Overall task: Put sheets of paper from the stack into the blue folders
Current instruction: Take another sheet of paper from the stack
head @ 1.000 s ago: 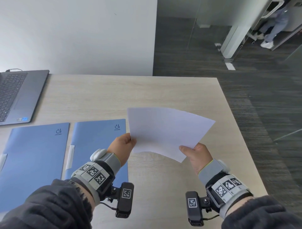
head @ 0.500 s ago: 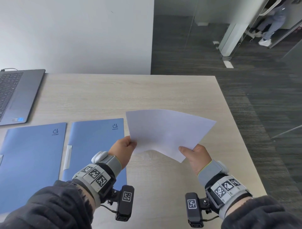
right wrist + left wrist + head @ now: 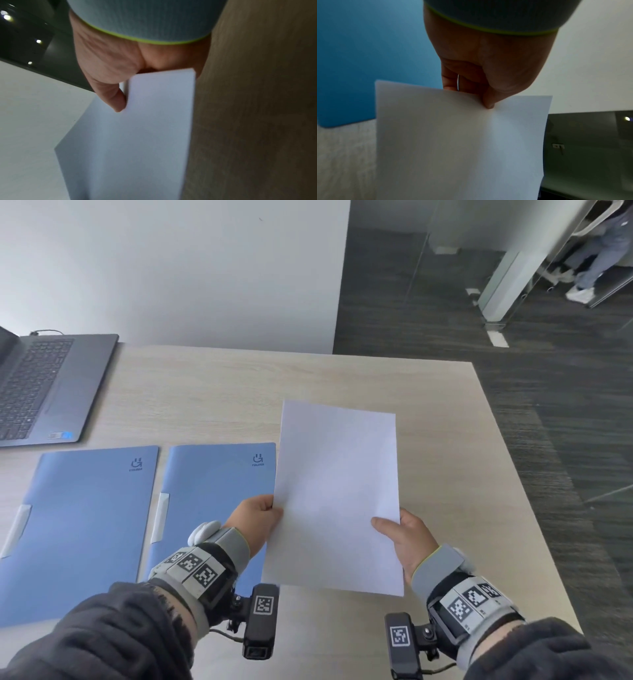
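Note:
I hold white sheets of paper [image 3: 337, 494] upright in portrait above the table, just right of the folders. My left hand [image 3: 263, 513] pinches the left edge, thumb on top; my right hand [image 3: 394, 529] pinches the right edge the same way. The left wrist view shows the left thumb [image 3: 488, 102] pressed on the paper [image 3: 458, 146], and the right wrist view the right thumb [image 3: 118, 102] on the paper [image 3: 137, 142]. Two shut blue folders lie flat side by side: one [image 3: 209, 501] next to my left hand, the other [image 3: 78, 529] further left.
An open grey laptop [image 3: 44, 385] sits at the back left of the light wood table [image 3: 342, 378]. The table's right edge drops to dark carpet. A person's legs [image 3: 592, 265] show far off at the top right.
The paper has turned from a slanted landscape position to upright portrait, and it has come nearer to me and lower. Both hands keep their hold on its edges.

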